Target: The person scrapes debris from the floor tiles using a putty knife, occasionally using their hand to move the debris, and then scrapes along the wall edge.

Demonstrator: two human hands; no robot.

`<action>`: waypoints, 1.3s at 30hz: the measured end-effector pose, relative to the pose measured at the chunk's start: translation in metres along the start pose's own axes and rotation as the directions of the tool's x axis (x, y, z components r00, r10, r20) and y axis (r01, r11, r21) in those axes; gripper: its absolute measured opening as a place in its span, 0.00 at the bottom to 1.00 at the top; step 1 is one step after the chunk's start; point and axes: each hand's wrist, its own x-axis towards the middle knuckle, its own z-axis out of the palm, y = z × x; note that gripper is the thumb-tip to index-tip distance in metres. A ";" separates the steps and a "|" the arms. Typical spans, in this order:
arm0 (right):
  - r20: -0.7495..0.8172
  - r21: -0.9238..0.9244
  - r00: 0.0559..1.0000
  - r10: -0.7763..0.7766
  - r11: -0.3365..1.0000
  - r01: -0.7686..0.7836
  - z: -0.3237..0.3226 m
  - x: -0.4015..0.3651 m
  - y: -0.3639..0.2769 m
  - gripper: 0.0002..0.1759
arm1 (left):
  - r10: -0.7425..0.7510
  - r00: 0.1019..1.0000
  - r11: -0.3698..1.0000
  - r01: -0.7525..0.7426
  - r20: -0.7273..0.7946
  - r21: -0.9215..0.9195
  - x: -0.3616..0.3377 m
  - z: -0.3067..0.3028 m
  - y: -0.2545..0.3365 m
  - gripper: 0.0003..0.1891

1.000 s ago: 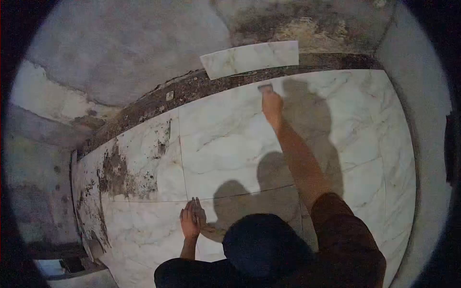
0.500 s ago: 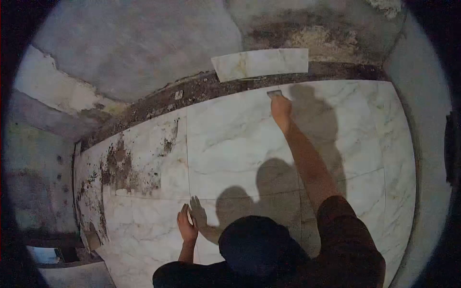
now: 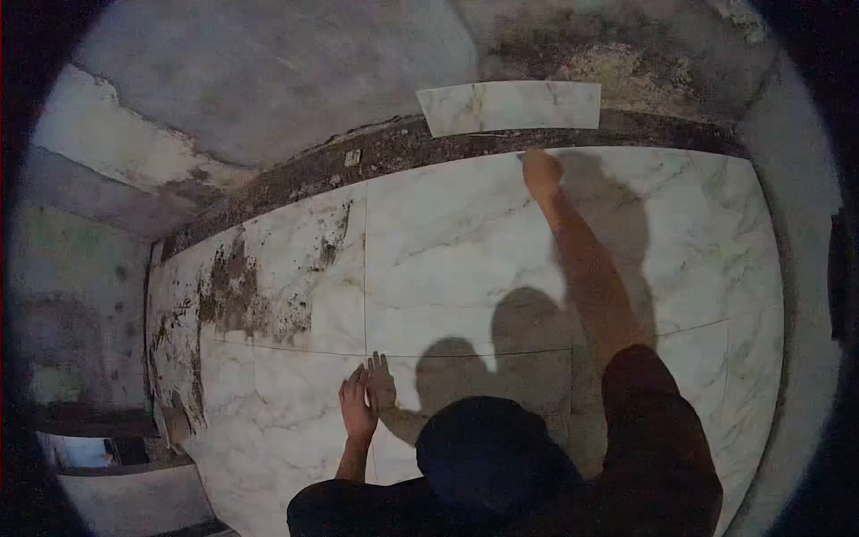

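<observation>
My right hand (image 3: 542, 176) reaches up to the upper edge of the marble-patterned wall tiles (image 3: 447, 259). It is closed around a small flat scraper (image 3: 526, 157), of which just a sliver shows beside the fist. Lower down on the left, my left hand (image 3: 360, 407) is held up at the tiles near a vertical joint, fingers extended and holding nothing. Whether its palm presses on the tile cannot be made out. A dark cap (image 3: 492, 456) hides part of the lower wall between my arms.
Above the tiles runs a rough dark strip (image 3: 376, 159), with a loose-looking tile piece (image 3: 510, 107) over it. Dark mortar smears (image 3: 233, 291) cover the left tiles. A bare side wall (image 3: 810, 224) stands at right. Shadows fall across the middle tiles.
The view has shifted slightly, moving the wall rightward. My right hand has turned and risen a little toward the top tile edge, hiding most of the scraper. My left hand stays near the same joint.
</observation>
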 end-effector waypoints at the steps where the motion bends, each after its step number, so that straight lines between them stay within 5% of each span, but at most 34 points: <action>1: 0.067 -0.067 0.996 0.058 0.996 -0.054 -0.018 -0.014 -0.012 0.08 | 0.000 1.000 1.000 0.000 -0.008 -0.009 -0.001 0.001 0.000 0.24; 3: 0.101 -0.142 0.987 0.126 0.984 -0.111 -0.035 -0.004 -0.011 0.07 | 0.010 1.000 1.000 -0.010 0.005 0.001 0.003 0.003 -0.004 0.25; 6: -0.034 0.005 0.993 0.114 0.993 -0.114 -0.037 -0.006 -0.001 0.12 | 0.027 0.999 0.998 -0.028 0.022 0.048 0.005 0.007 -0.004 0.25; 9: 0.242 0.064 0.962 0.124 0.988 -0.143 -0.096 -0.018 -0.004 0.11 | 0.027 1.000 0.996 -0.027 0.003 0.084 0.000 0.011 -0.010 0.27; 11: 0.172 -0.060 0.982 0.083 0.995 -0.074 -0.110 -0.095 0.004 0.16 | -0.024 1.000 0.999 0.024 -0.017 -0.049 0.005 0.005 0.001 0.29; 15: 0.329 -0.041 0.935 0.132 0.991 -0.125 -0.140 -0.245 -0.023 0.36 | 0.035 0.999 0.999 -0.034 0.023 -0.030 0.002 -0.001 0.003 0.30; 16: 0.290 0.144 0.932 0.216 0.953 -0.265 -0.130 -0.246 -0.030 0.21 | 0.005 0.998 0.999 -0.003 0.057 -0.036 0.001 -0.001 0.006 0.31; 18: 0.226 0.228 0.948 0.225 0.934 -0.276 -0.109 -0.214 -0.045 0.12 | 0.021 0.995 1.000 -0.023 0.097 0.016 0.002 0.008 -0.001 0.33; 19: 0.194 0.124 0.973 0.125 0.981 -0.151 -0.097 -0.166 -0.049 0.11 | 0.034 0.994 0.999 -0.036 0.102 0.016 0.003 0.016 -0.008 0.33; 20: -0.085 -0.327 0.996 -0.009 0.945 -0.020 -0.051 -0.134 -0.046 0.09 | 0.086 0.993 0.996 -0.088 0.081 0.016 0.010 0.014 -0.008 0.32; 22: -0.262 -0.720 0.934 -0.243 0.694 -0.021 -0.036 -0.127 -0.051 0.08 | 0.086 0.993 0.996 -0.087 0.084 0.012 0.011 0.006 -0.010 0.31; 24: -0.184 -0.038 0.983 -0.029 0.999 0.022 -0.108 -0.140 -0.064 0.06 | 0.055 0.998 0.998 -0.055 0.039 0.005 0.016 -0.007 0.002 0.31; 28: -0.143 -0.135 0.989 0.048 0.989 -0.068 -0.053 -0.148 -0.051 0.06 | 0.036 0.999 0.999 -0.035 0.005 -0.037 0.011 0.014 -0.006 0.30; 31: 0.120 -0.118 0.989 0.081 0.991 -0.067 -0.020 -0.132 -0.053 0.03 | 0.086 0.989 0.996 -0.085 0.118 -0.014 -0.011 0.021 -0.010 0.28; 32: -0.145 -0.340 0.980 -0.138 0.937 0.081 -0.020 -0.147 -0.049 0.02 | 0.130 0.976 0.991 -0.130 0.176 -0.012 -0.015 0.017 -0.008 0.27; 34: -0.063 -0.133 0.996 0.070 0.988 -0.078 -0.091 -0.137 -0.070 0.06 | 0.111 0.968 0.994 -0.112 0.223 -0.009 -0.010 0.007 -0.005 0.28; 39: -0.095 -0.196 0.995 0.038 0.979 -0.056 -0.084 -0.092 -0.067 0.04 | 0.016 0.992 1.000 -0.013 0.128 -0.021 0.006 0.010 -0.013 0.32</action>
